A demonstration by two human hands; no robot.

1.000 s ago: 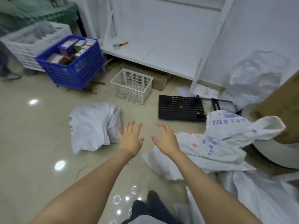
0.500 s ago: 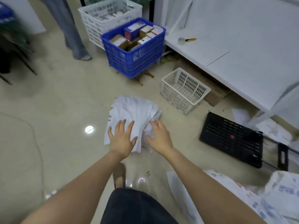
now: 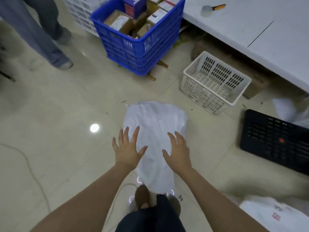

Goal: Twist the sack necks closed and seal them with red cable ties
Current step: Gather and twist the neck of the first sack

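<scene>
Flooring is pale glossy tile [image 3: 50, 106], showing ceiling-light reflections and a thin cable [image 3: 33, 171] trailing at the left. A white surface [image 3: 267, 34] crosses the upper right corner and carries one scraper with an orange handle [image 3: 213, 9]. One cardboard box [image 3: 255, 87] sits under its edge.

Head view, containers: one blue crate [image 3: 142, 51] stands at top centre, holding several cartons [image 3: 117, 22] packed upright and tilted; the exact number cannot be told. One white crate [image 3: 78, 12] is partly visible behind it. One white slotted basket [image 3: 215, 84] stands to the right of the blue crate, apart from it. One black perforated panel [image 3: 274, 143] with a red dot lies flat at the right edge.

Sacks: two counted. One white sack [image 3: 155, 121] lies crumpled on the floor at centre, just ahead of the person's shoes [image 3: 142, 196]. A second, printed sack [image 3: 275, 215] lies at lower right, blurred.

Hands: the left hand [image 3: 127, 150] is over the centre sack's left edge and the right hand [image 3: 178, 152] over its right side. The fingers of both are spread and straight, gripping nothing; contact with the sack cannot be told.

Another person's legs [image 3: 41, 30] stand at upper left.
</scene>
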